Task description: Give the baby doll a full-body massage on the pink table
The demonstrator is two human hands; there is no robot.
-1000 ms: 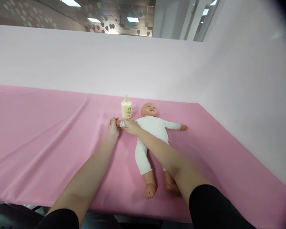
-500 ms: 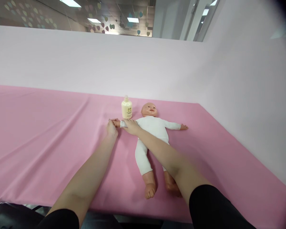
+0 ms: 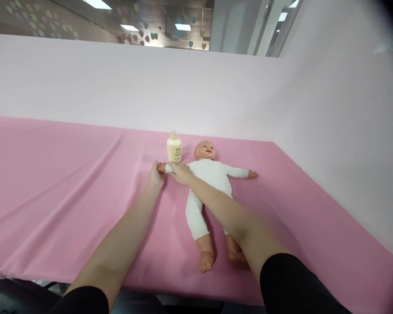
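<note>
A baby doll (image 3: 212, 175) in a white body suit lies on its back, its arms spread and its head toward the wall. My left hand (image 3: 156, 175) is closed around the doll's bare hand at the end of the outstretched arm on the left. Farther up that same arm, my right hand (image 3: 180, 173) wraps over the white sleeve, covering part of it. Just behind the arm stands a pale yellow pump bottle (image 3: 174, 148) with small dark print. My right forearm crosses over the doll's belly and legs, hiding part of one leg.
A pink sheet (image 3: 68, 183) with some creases covers the table. White padded walls (image 3: 134, 83) rise at the back and on the right. Above the back wall is a window (image 3: 163, 22) with heart-shaped stickers.
My left hand has moved slightly to the right, farther over the doll's hand. My right hand, the doll's body and the bottle look the same.
</note>
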